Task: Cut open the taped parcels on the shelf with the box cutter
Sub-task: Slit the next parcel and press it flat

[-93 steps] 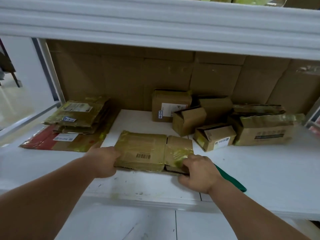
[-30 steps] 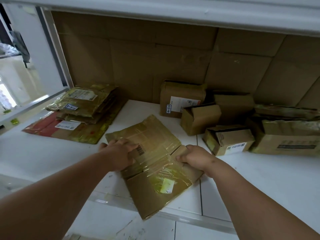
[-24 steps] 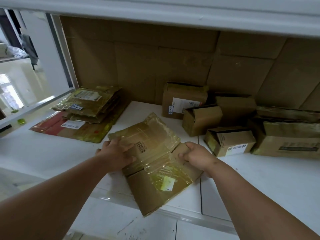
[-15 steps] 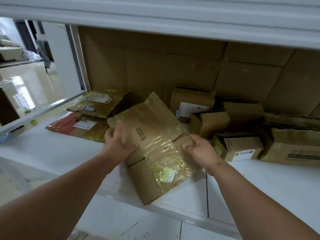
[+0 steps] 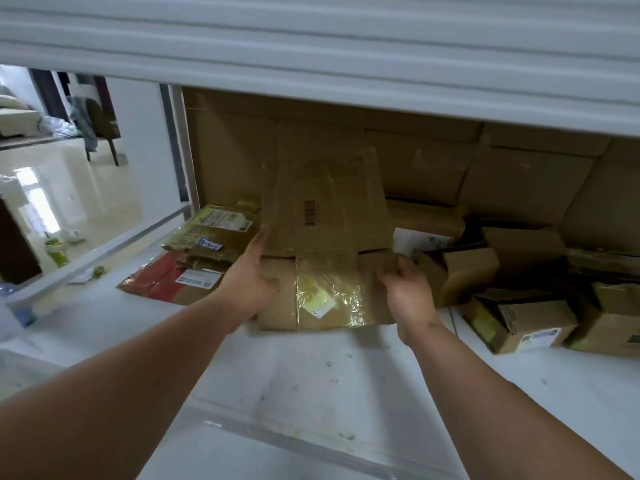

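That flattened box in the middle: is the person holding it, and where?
Yes. The left hand holds the flattened box at its left edge, the right hand pinches its right edge.

A flattened brown cardboard parcel (image 5: 325, 237), wrapped in glossy clear tape, is held upright above the white shelf (image 5: 311, 372). A barcode sits on its upper panel; a pale label shows under tape on its lower panel. More taped boxes (image 5: 526, 323) lie right.
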